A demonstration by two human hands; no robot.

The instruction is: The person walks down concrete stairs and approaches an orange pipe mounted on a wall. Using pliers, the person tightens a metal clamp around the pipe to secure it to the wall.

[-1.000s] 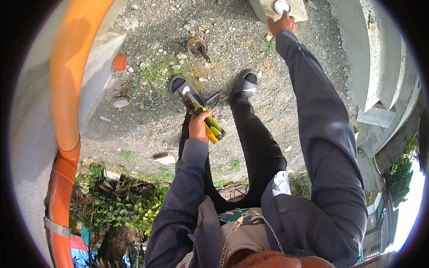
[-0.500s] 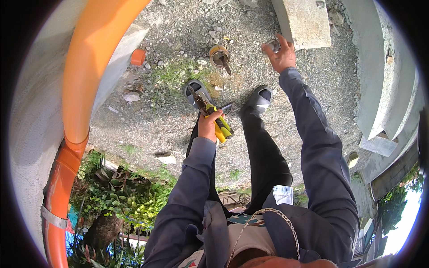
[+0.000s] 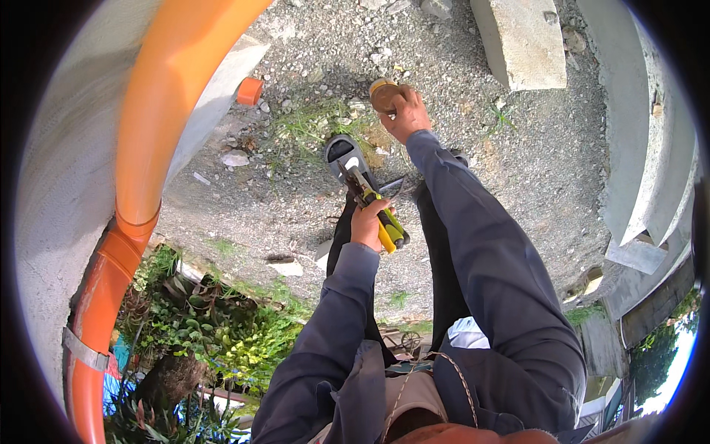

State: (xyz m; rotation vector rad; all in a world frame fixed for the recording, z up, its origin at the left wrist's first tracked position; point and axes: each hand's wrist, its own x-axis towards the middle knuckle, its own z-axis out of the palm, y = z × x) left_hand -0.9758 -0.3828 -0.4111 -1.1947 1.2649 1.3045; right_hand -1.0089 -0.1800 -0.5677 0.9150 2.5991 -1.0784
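My left hand (image 3: 366,224) is closed round hand tools with dark metal jaws and yellow, lime and black handles, which look like pliers (image 3: 386,231). They are held above my left sandal (image 3: 345,152). Farther out, my right hand (image 3: 408,117) curls its fingers over a small round tin (image 3: 384,97) with a yellowish rim and a brown round top. Fingers cover the tin's right side. I cannot tell whether the brown top is a lid. The dark handle that stuck out of the tin earlier does not show.
A concrete block (image 3: 529,52) lies at the far right, beside curved concrete steps (image 3: 629,140). At the left runs a thick orange pipe (image 3: 151,126), with a short orange pipe stub (image 3: 250,91) near it. Gravel, grass tufts and loose stones (image 3: 235,158) cover the ground; plants (image 3: 222,325) grow at lower left.
My right hand has moved left from beside the concrete block to the tin and now grips it. My left hand still holds the pliers. The whole view has shifted slightly.
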